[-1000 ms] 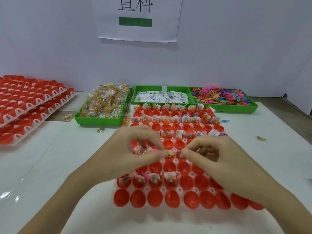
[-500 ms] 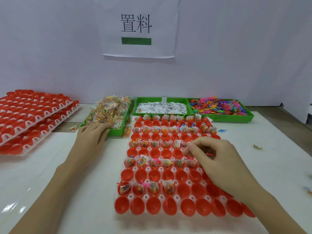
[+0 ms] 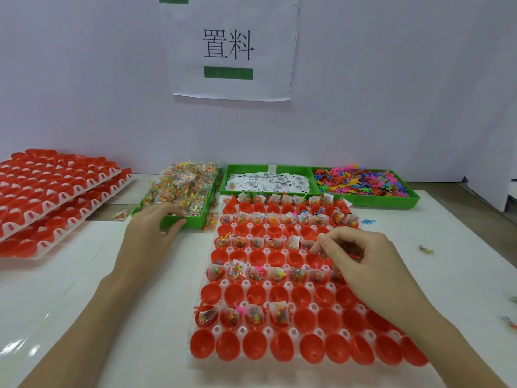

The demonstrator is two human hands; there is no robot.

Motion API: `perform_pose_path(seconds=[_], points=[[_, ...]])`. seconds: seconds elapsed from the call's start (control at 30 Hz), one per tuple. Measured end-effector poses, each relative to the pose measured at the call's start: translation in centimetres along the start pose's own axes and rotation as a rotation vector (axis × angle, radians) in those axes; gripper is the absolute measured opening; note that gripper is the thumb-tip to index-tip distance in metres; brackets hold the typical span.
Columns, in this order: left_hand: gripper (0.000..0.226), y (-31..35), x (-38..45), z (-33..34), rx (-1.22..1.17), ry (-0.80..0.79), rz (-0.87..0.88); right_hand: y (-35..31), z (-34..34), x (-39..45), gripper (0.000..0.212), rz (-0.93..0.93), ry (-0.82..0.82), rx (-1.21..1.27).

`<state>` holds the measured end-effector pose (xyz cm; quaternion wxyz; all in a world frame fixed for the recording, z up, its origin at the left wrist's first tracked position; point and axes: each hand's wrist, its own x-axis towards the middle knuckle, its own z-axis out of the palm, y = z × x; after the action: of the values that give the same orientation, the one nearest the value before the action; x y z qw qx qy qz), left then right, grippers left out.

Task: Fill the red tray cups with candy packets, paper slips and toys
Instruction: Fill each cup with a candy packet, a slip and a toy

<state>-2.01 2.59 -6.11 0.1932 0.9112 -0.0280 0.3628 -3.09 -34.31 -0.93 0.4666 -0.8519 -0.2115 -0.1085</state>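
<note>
Your right hand pinches small pieces over the red tray mid-table; your left hand curls on the candy bin rim. Near rows remain mostly empty.

red tray flat, centre | alt. rows filled w/ packets+slips+toys, rest empty | candy packets heaped, L bin | paper slips mid bin | toys R bin

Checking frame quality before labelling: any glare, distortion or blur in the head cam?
Head view: glare streaks on the glossy table cover at lower left; wide-angle bowing curves the stacked red trays; lighting even, shadows soft; left hand and right hand sharp.
</note>
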Motion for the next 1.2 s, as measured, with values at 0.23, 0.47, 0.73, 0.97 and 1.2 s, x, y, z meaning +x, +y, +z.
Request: perform_pose_path(seconds=[0.23, 0.47, 0.73, 0.97, 1.2], points=[[0.008, 1.0, 0.2, -0.1, -0.085, 0.113, -0.059, 0.8, 0.1, 0.5, 0.029, 0.006, -0.006, 0.017], [0.012, 2.9, 0.4, -0.2, -0.410, 0.149, -0.271, 0.7, 0.1, 4.6, 0.014, 0.011, -0.040, -0.104], [0.022, 4.4, 0.4, 0.2, -0.542, 0.115, -0.308, 3.9, 2.0, 17.5, 0.022, 0.010, -0.112, -0.453], [0.020, 4.7, 0.1, 0.2, -0.455, 0.119, -0.245, 8.2, 4.5, 23.2, 0.024, 0.076, -0.322, -0.691], [0.023, 4.5, 0.1, 0.6, -0.403, 0.096, -0.231, 7.8, 4.9, 24.9, 0.019, 0.095, -0.361, -0.755]])
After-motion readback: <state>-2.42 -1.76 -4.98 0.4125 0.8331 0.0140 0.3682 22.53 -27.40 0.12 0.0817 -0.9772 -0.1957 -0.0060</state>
